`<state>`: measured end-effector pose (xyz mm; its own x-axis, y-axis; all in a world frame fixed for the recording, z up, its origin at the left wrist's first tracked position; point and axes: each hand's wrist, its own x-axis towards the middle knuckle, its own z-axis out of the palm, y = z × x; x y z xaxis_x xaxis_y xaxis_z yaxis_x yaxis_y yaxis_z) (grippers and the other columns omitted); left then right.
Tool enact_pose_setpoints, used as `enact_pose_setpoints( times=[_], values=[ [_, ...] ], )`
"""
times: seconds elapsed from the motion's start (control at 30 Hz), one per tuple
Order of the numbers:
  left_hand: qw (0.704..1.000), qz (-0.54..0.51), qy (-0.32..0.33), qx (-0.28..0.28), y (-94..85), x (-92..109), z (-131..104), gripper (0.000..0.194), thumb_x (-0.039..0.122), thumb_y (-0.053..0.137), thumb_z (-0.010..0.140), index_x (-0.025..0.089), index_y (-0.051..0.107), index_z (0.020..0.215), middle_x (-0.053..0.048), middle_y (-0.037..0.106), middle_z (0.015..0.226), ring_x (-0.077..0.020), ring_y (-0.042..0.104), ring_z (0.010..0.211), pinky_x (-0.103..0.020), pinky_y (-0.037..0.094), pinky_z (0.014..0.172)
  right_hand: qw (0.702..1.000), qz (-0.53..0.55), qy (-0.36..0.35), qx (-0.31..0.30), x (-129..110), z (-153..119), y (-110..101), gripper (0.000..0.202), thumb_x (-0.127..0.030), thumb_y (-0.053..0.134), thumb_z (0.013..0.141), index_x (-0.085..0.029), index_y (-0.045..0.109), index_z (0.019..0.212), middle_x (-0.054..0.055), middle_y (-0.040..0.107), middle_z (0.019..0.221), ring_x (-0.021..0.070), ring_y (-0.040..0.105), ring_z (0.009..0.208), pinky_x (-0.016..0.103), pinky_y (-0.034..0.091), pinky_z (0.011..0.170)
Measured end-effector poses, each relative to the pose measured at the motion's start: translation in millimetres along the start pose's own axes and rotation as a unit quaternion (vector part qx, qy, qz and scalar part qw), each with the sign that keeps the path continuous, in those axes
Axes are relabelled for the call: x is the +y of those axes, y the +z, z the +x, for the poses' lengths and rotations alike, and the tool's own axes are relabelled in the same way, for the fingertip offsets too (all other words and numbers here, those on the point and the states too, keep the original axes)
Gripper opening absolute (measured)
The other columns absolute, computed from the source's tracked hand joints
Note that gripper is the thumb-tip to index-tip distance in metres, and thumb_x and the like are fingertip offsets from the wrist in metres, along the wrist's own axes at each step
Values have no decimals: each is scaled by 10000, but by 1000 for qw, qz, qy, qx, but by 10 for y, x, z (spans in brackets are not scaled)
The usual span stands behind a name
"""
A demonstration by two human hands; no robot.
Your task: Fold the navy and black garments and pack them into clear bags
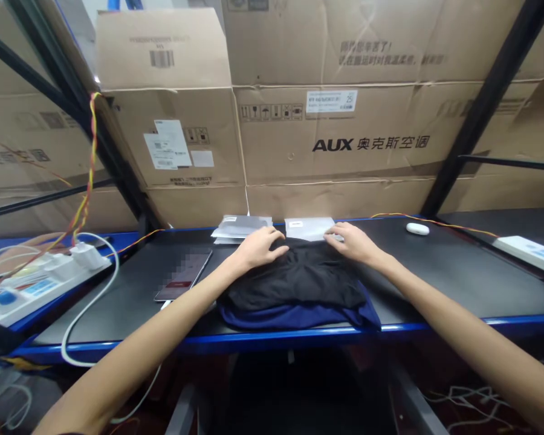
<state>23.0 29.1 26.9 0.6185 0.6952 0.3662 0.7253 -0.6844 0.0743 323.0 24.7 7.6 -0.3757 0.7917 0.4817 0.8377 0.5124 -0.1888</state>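
In the head view, a black cloth (299,281) lies in a folded, wrinkled heap over a blue cloth (294,318) at the near edge of the dark tabletop (439,278). The left hand (262,246) curls its fingers at the black cloth's far left corner and the right hand (354,243) bends over its far right corner, though I cannot tell whether either pinches the fabric or merely rests there. Two pale packets (242,227) (309,228) lie just beyond, a phone (185,277) to the left, and a small white case (417,229) to the right.
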Motion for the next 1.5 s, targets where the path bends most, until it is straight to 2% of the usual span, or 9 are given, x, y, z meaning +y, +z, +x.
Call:
enact_pose_setpoints(
  times=[0.1, 0.3, 0.4, 0.53, 0.73, 0.87, 1.0, 1.23, 1.5],
  values=[
    [992, -59, 65, -86, -44, 60, -178, 528, 573, 464, 962, 210, 597, 1321, -108, 563, 1404, -264, 523, 1298, -373, 392, 1111, 992, 76, -79, -59, -253, -64, 8, 369, -452, 469, 977, -232, 715, 1140, 78, 719, 1168, 253, 626, 1129, 390, 458, 1025],
    [980, -69, 7, -189, 34, 86, -433, 726, 674, 420, 939, 250, 370, 1526, -96, 228, 1624, -308, 223, 1498, -456, 221, 1216, 970, 78, -76, -217, -502, -234, 89, 624, -608, 444, 958, -261, 466, 1476, 84, 388, 1566, 313, 292, 1467, 503, 240, 1200],
    [981, -71, 5, -182, 59, 93, -459, 700, 647, 423, 951, 251, 369, 1526, -94, 214, 1628, -296, 204, 1504, -450, 208, 1220, 964, 77, -67, -247, -485, -272, 106, 642, -627, 398, 970, -283, 401, 1512, 64, 297, 1606, 310, 211, 1493, 510, 180, 1219],
    [987, -80, 33, -133, 34, -9, -404, 535, 504, 431, 993, 241, 476, 1457, -82, 424, 1543, -235, 399, 1424, -387, 304, 1188, 965, 88, -62, -240, -470, -276, 110, 631, -622, 422, 966, -294, 411, 1504, 51, 306, 1602, 313, 216, 1491, 515, 183, 1218],
    [997, 69, -23, -21, -65, -620, -204, 563, 74, 456, 815, 178, 588, 1353, -89, 506, 1480, -240, 479, 1360, -374, 355, 1169, 965, 105, -51, -234, -493, -277, 98, 638, -631, 446, 953, -278, 451, 1484, 58, 331, 1590, 313, 241, 1484, 506, 189, 1220],
    [982, 169, -61, -51, -97, -974, -123, 702, 41, 505, 735, 157, 507, 1428, -124, 407, 1546, -282, 439, 1386, -393, 362, 1152, 965, 105, -47, -236, -505, -279, 72, 640, -630, 450, 950, -274, 455, 1482, 66, 331, 1589, 314, 241, 1484, 514, 188, 1217],
    [972, 203, -102, -56, -77, -1057, -115, 680, 66, 502, 781, 203, 480, 1446, -106, 451, 1520, -280, 495, 1331, -393, 397, 1109, 964, 92, -46, -243, -514, -273, 60, 648, -630, 431, 956, -259, 449, 1487, 67, 323, 1595, 304, 235, 1487, 488, 196, 1220],
    [974, 188, -127, 6, -175, -873, -68, 538, 164, 501, 886, 245, 504, 1417, -77, 641, 1330, -285, 632, 1162, -374, 495, 971, 963, 112, -48, -240, -490, -267, 64, 634, -622, 446, 953, -266, 466, 1476, 64, 346, 1587, 290, 252, 1484, 478, 209, 1219],
    [990, 134, 6, 40, -192, 81, -12, 563, 110, 492, 886, 218, 467, 1438, -83, 552, 1438, -269, 555, 1271, -368, 426, 1066, 980, 122, -42, -150, -287, -220, -55, 464, -493, 528, 940, -221, 648, 1296, 106, 570, 1425, 307, 502, 1334, 461, 359, 1141]
  ],
)
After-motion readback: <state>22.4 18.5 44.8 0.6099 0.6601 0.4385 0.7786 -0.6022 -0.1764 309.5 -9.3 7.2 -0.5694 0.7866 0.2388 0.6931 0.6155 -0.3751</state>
